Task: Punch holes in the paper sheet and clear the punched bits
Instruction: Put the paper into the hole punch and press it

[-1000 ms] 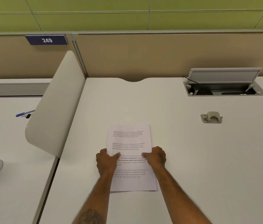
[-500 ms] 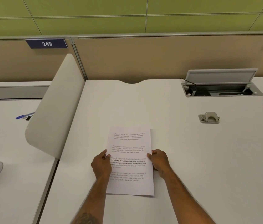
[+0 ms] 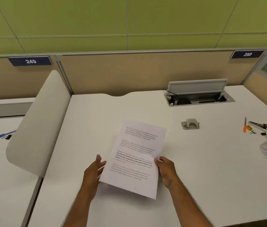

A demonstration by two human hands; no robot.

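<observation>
Paper sheet [image 3: 136,154] is in the lower middle of the frame, turned at an angle and, as it seems, raised a little off the counter [image 3: 211,169]. The right hand [image 3: 166,169] pinches its right edge between thumb and fingers. The left hand [image 3: 93,171] is beside the left edge with straight, spread fingers; I cannot tell if it touches the sheet. The hole punch [image 3: 190,124] stands untouched on the counter, right of centre and well apart from the sheet. I see no holes in the sheet, so I judge the task is only at its beginning: bringing sheet and punch together, the punching and the clearing afterwards are all left.
</observation>
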